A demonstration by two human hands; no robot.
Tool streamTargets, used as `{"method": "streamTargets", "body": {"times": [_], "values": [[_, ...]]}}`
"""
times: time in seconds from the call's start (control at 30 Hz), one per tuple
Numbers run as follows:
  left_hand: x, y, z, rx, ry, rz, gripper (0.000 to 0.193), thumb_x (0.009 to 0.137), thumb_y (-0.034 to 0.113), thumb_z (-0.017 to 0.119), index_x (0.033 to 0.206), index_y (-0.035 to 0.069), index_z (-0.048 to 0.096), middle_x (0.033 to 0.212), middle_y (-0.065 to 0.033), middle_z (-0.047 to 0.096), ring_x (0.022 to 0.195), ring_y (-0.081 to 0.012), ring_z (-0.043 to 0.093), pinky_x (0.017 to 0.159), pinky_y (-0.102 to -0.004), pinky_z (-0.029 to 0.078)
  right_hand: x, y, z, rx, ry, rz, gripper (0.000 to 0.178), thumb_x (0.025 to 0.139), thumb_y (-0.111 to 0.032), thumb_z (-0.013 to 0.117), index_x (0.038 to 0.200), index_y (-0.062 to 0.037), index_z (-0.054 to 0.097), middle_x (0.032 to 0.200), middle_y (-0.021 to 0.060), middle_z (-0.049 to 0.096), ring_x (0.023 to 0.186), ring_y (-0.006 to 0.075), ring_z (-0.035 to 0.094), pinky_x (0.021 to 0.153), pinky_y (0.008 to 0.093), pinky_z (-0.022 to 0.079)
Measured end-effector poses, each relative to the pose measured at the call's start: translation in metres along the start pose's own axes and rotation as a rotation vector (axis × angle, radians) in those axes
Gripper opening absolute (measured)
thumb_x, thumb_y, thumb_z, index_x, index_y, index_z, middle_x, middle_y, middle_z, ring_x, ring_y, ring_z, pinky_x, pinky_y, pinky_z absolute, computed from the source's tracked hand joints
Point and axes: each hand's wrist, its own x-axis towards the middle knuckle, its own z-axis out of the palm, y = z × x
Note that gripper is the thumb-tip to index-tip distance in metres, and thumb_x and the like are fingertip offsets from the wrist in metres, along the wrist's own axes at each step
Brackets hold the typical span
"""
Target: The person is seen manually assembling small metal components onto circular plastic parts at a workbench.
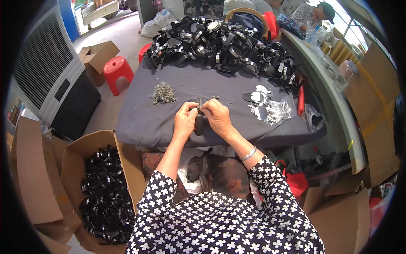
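Note:
Close to the table's near edge, both hands are closed on one black-strapped watch [199, 125], its strap hanging down between them. My left hand [185, 120] pinches it from the left. My right hand [219, 117] grips it from the right, thumb and forefinger meeting the left fingertips. A small shiny metal part shows between the fingertips, but they hide most of it. Beyond my left hand lies a heap of tiny metal pieces [164, 93]. A smaller cluster of them [216, 98] lies just past my right hand.
Many black-strapped watches [203, 44] are heaped at the table's far side. Round white discs [259, 96] and a clear plastic bag [280, 109] lie right. A cardboard box [137, 178] of black watches stands lower left, a red stool [116, 71] beyond. Another person [305, 17] sits far right.

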Motion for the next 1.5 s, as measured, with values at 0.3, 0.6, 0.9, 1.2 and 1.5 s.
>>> {"method": "streamTargets", "body": {"times": [0.3, 0.6, 0.9, 1.2, 1.5], "values": [[0.000, -0.001, 0.001, 0.130, 0.046, 0.083, 0.022, 0.082, 0.001, 0.060, 0.104, -0.001, 0.060, 0.092, -0.0044, 0.063, 0.075, -0.0065, 0.056, 0.066, -0.0209, 0.047, 0.003, -0.004, 0.002, -0.065, 0.076, -0.093, 0.010, 0.076, -0.002, 0.061, 0.077, -0.0053, 0.052, 0.070, 0.0100, 0.053, 0.061, 0.0303, 0.057, 0.052, 0.0382, 0.046], [0.001, -0.004, 0.006, 0.137, 0.092, 0.114, 0.016, 0.085, -0.001, 0.054, 0.100, 0.003, 0.060, 0.070, 0.0070, 0.050, 0.057, 0.0008, 0.039, 0.049, -0.0172, 0.033, -0.001, -0.007, -0.013, -0.097, -0.004, 0.057, 0.011, 0.073, -0.002, 0.066, 0.078, -0.0040, 0.056, 0.074, 0.0106, 0.057, 0.065, 0.0294, 0.059, 0.056, 0.0359, 0.047], [0.001, -0.010, 0.002, 0.151, 0.102, 0.093, 0.016, 0.084, -0.001, 0.054, 0.098, 0.004, 0.059, 0.067, 0.0081, 0.048, 0.056, 0.0011, 0.037, 0.049, -0.0168, 0.031, -0.006, 0.043, -0.121, -0.912, -0.353, 0.230, 0.006, 0.072, -0.006, 0.056, 0.073, -0.0025, 0.061, 0.076, 0.0150, 0.059, 0.069, 0.0319, 0.063, 0.061, 0.0412, 0.052], [0.005, -0.012, 0.004, 0.101, 0.081, 0.097, 0.017, 0.084, 0.000, 0.056, 0.100, 0.003, 0.059, 0.075, 0.0051, 0.055, 0.059, 0.0006, 0.042, 0.052, -0.0161, 0.035, 0.002, 0.073, -0.133, -0.984, -0.612, 0.091, 0.011, 0.074, -0.006, 0.054, 0.077, 0.0003, 0.063, 0.082, 0.0180, 0.061, 0.071, 0.0312, 0.065, 0.062, 0.0388, 0.054], [0.003, -0.009, 0.000, 0.128, 0.078, 0.069, 0.015, 0.085, 0.001, 0.057, 0.099, 0.004, 0.058, 0.071, 0.0062, 0.053, 0.057, 0.0008, 0.040, 0.051, -0.0164, 0.033, 0.001, 0.079, -0.133, -0.917, -0.543, 0.064, 0.008, 0.079, -0.004, 0.049, 0.081, 0.0015, 0.055, 0.081, 0.0184, 0.059, 0.072, 0.0313, 0.063, 0.060, 0.0395, 0.053]]}}
